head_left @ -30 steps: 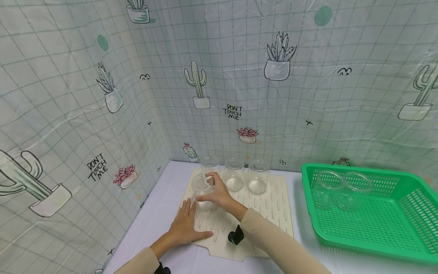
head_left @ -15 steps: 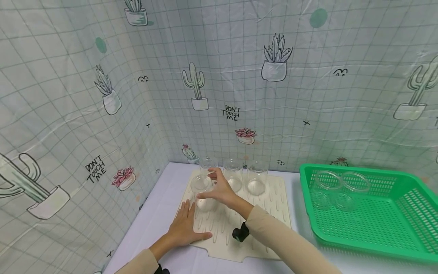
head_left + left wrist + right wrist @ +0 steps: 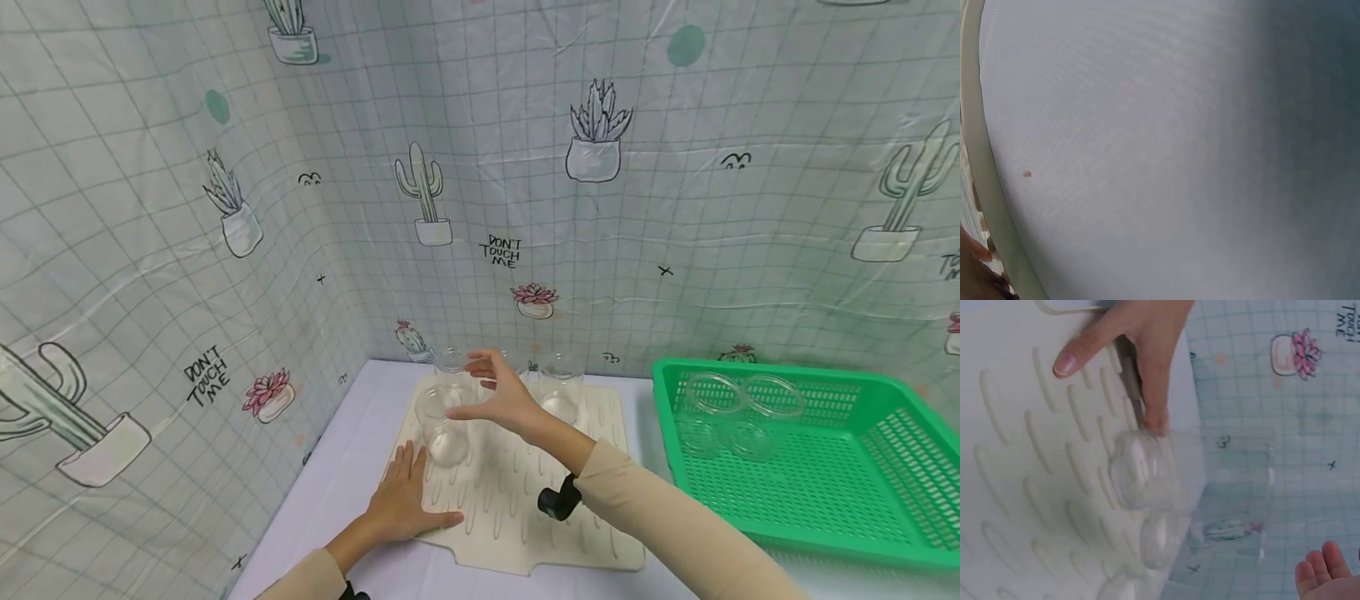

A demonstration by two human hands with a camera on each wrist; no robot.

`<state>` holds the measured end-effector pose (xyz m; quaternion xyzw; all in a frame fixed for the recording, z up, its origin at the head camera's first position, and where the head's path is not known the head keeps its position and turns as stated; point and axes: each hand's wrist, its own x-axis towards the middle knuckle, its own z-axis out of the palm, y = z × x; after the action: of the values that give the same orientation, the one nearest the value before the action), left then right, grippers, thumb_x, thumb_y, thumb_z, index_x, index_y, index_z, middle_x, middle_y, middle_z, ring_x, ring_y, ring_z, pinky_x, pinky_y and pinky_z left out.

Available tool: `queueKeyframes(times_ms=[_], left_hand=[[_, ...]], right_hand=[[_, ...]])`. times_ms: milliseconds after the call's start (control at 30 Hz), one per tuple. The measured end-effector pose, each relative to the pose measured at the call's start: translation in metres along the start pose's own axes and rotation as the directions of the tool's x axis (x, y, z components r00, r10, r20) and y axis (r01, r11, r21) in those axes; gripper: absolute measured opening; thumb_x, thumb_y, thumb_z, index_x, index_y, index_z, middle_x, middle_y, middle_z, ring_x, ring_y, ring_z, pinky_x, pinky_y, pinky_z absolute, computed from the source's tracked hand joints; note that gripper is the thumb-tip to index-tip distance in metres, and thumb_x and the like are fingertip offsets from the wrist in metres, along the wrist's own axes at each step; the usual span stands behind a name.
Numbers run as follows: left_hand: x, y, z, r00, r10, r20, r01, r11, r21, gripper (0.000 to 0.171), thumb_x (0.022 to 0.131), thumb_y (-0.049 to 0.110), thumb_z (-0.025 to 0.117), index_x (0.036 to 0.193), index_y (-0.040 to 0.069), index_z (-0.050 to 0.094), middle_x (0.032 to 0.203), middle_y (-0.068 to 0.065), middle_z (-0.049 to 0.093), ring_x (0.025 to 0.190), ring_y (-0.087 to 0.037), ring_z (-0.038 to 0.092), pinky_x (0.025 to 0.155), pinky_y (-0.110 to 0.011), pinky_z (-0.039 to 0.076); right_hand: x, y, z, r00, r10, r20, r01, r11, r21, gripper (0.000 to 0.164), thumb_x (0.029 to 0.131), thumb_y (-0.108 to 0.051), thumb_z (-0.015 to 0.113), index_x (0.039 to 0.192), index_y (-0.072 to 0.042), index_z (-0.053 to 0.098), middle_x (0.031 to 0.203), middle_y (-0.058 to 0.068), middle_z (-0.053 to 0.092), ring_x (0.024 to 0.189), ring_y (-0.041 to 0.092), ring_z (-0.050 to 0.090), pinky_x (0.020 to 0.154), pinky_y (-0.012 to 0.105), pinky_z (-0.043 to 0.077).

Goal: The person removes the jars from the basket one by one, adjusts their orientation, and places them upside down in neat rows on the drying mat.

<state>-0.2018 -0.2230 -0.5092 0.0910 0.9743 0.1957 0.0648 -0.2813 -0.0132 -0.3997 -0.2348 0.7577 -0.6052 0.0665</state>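
Note:
A clear glass (image 3: 446, 429) stands upright at the left front of the cream ridged mat (image 3: 540, 517). My right hand (image 3: 504, 402) hovers to its right, fingers spread and thumb extended, with a gap to the glass in the right wrist view, where its fingertips (image 3: 1322, 565) show at the lower right. My left hand (image 3: 402, 500) rests flat on the mat's left edge, near the base of the same glass. Behind stand more clear glasses in a row: a left one (image 3: 453, 367), a right one (image 3: 560, 387), and a middle one largely hidden by my right hand.
A green plastic basket (image 3: 825, 542) stands to the right, holding two clear glasses, a left one (image 3: 708, 417) and a right one (image 3: 761, 421). White cloth (image 3: 1116, 156) covers the table. A patterned curtain (image 3: 637, 317) hangs close behind and at the left.
My right hand has let go of the front left glass and drawn up and to the right, away from it. The glass stays on the mat. My left hand keeps its place.

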Motion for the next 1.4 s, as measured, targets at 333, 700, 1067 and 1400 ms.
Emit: queueKeyframes(times_ms=[333,700,1067,1400], left_hand=[[0.000,0.000,0.002,1.000,0.004,-0.014,-0.004,1.000,0.000,0.121,0.065,0.077,0.057,0.145,-0.002,0.014,0.149,-0.026,0.004,0.137,-0.039,0.000,0.109,-0.052,0.008],[-0.001,-0.001,0.002,0.999,0.026,-0.037,-0.026,1.000,-0.004,0.121,0.065,0.076,0.058,0.144,-0.004,0.014,0.149,-0.027,0.008,0.137,-0.039,0.000,0.109,-0.052,0.008],[-0.001,-0.002,0.005,0.999,0.021,-0.039,-0.021,1.000,0.010,0.121,0.065,0.078,0.056,0.145,-0.003,0.015,0.149,-0.025,0.008,0.137,-0.038,0.001,0.109,-0.051,0.008],[0.000,-0.003,0.005,0.999,0.020,-0.035,-0.020,1.000,0.004,0.121,0.065,0.078,0.056,0.146,-0.002,0.013,0.149,-0.025,0.005,0.138,-0.037,0.000,0.109,-0.051,0.006]], right_hand=[[-0.017,-0.017,-0.046,0.999,-0.040,0.006,0.040,0.999,-0.017,0.076,0.068,-0.032,0.082,0.130,-0.022,0.040,0.126,0.000,0.047,0.120,0.022,0.043,0.099,0.041,0.037],[-0.039,-0.024,-0.098,0.992,-0.116,-0.040,0.115,0.993,-0.018,0.065,0.075,-0.022,0.077,0.129,-0.020,0.042,0.124,0.003,0.048,0.117,0.022,0.046,0.100,0.042,0.035],[-0.071,-0.014,-0.164,0.986,-0.073,-0.151,0.073,0.997,-0.004,0.058,0.079,-0.015,0.073,0.128,-0.012,0.041,0.124,0.012,0.047,0.116,0.022,0.046,0.095,0.029,0.041],[-0.101,-0.002,-0.223,0.971,-0.061,-0.229,0.059,0.998,-0.017,0.044,0.085,-0.004,0.064,0.125,-0.004,0.044,0.120,0.014,0.048,0.108,0.017,0.053,0.084,0.021,0.047]])
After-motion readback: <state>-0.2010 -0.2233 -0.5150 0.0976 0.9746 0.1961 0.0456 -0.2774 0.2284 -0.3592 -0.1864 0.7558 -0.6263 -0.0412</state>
